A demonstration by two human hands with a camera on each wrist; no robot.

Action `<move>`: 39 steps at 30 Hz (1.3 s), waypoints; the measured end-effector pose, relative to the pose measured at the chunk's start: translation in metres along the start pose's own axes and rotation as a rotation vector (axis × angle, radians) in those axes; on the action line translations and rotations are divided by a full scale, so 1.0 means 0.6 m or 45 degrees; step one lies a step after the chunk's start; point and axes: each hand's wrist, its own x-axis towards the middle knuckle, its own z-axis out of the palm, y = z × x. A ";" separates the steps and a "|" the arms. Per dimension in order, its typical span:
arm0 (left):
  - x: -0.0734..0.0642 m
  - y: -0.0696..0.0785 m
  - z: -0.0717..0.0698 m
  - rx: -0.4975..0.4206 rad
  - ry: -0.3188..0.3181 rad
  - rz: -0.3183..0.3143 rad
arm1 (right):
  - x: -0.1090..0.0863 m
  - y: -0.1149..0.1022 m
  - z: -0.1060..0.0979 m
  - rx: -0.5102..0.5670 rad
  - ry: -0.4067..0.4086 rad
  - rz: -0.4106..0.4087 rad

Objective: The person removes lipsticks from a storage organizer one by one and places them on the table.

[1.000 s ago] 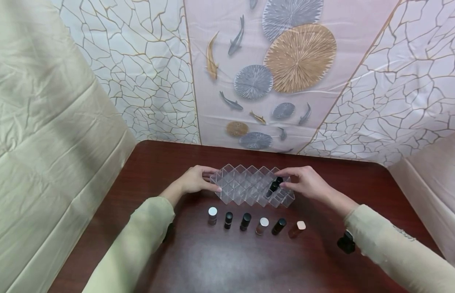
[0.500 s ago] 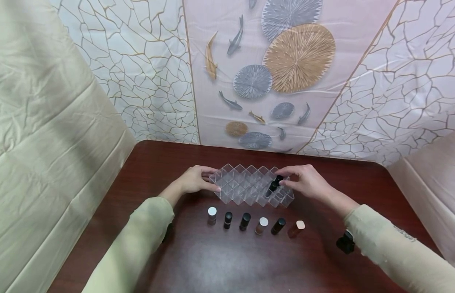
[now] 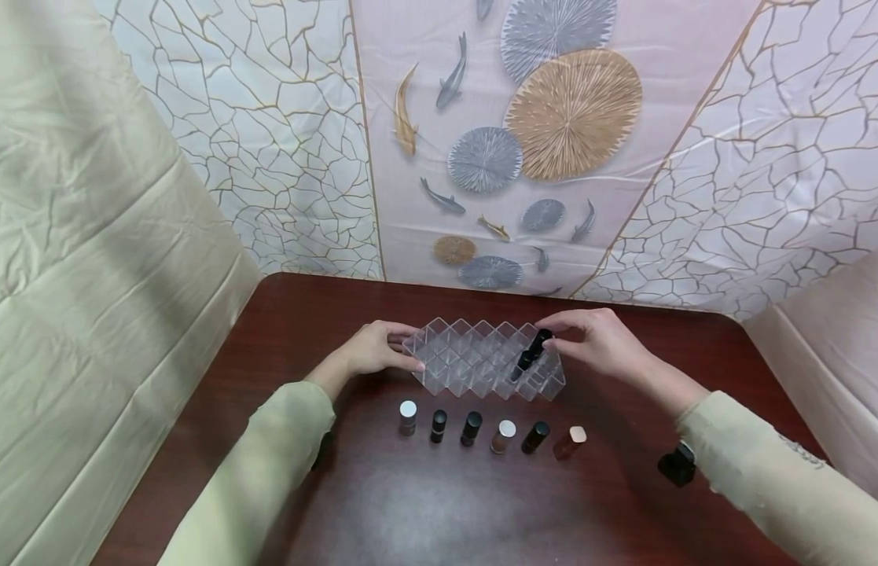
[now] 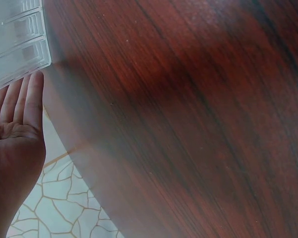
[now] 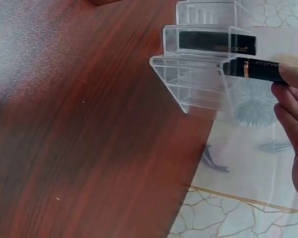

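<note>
A clear plastic lipstick organizer (image 3: 474, 358) with diamond-shaped compartments lies across the table. My left hand (image 3: 371, 346) holds its left end, thumb at the front corner and fingers along the end and back. In the left wrist view, the fingers look nearly straight against the organizer's wall (image 4: 20, 57). My right hand (image 3: 597, 342) pinches a black lipstick tube (image 5: 260, 69) with a gold band between thumb and fingers. That tube is at the right part of the organizer, its lower end overlapping a compartment. A second black lipstick (image 5: 203, 42) sits inside the neighbouring compartment.
Several lipsticks stand in a row before the organizer, among them a white-capped one (image 3: 408, 417), a black one (image 3: 471, 428) and a reddish-brown one with a pale cap (image 3: 570, 442). The dark red wooden table (image 3: 439, 503) meets patterned cloth walls (image 3: 297, 141).
My right hand has shifted slightly right with the lipstick tube, and more of the tube shows above the organizer. My left hand keeps its place on the organizer's end.
</note>
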 end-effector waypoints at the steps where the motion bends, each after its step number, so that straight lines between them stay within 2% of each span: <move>1: 0.000 0.000 0.001 -0.001 -0.001 -0.001 | 0.000 -0.001 -0.003 -0.008 0.005 -0.003; 14: -0.002 0.002 0.004 -0.004 0.000 0.000 | -0.011 -0.020 -0.043 -0.117 0.100 -0.084; 26: 0.000 -0.003 0.002 -0.021 -0.006 -0.005 | -0.036 -0.037 -0.070 -0.137 0.160 -0.192; 33: 0.006 -0.008 0.003 -0.019 -0.011 0.007 | -0.065 -0.042 -0.077 -0.098 0.153 -0.161; 39: 0.002 -0.003 0.001 -0.028 -0.007 0.008 | -0.093 -0.045 -0.080 -0.090 0.135 -0.132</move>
